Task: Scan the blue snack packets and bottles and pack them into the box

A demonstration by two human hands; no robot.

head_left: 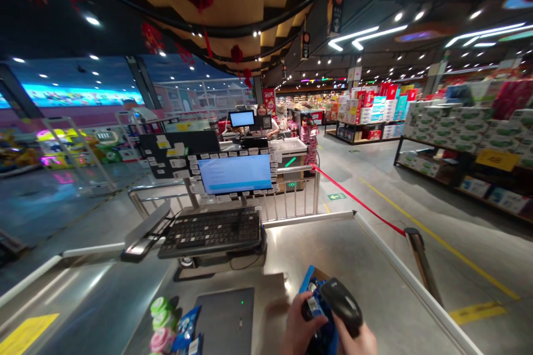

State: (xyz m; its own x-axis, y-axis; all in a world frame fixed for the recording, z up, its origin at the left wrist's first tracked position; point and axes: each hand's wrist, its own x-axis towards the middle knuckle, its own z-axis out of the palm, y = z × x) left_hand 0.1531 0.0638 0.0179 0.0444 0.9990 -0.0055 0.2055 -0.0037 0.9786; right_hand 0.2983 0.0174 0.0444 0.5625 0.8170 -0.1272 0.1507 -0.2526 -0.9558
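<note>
My right hand (360, 339) is closed on a black handheld barcode scanner (342, 304), low on the right side of the checkout counter. Beside it, my left hand (303, 324) grips a dark blue packet (315, 307) with a white label. The packet is at an open blue cardboard box (307, 277), and the scanner's head hangs over the box. Whether the packet is fully inside the box I cannot tell. Left of the hands, several small tubs with green and pink lids (161, 321) stand beside blue snack packets (187, 328).
A flat dark scanner plate (227, 316) lies in the counter. Behind it stand a keyboard (212, 230) and a lit monitor (235, 173) edged with labels. A red belt (358, 199) runs to a post (422, 266) at the right. Stocked shelves (453, 127) stand beyond.
</note>
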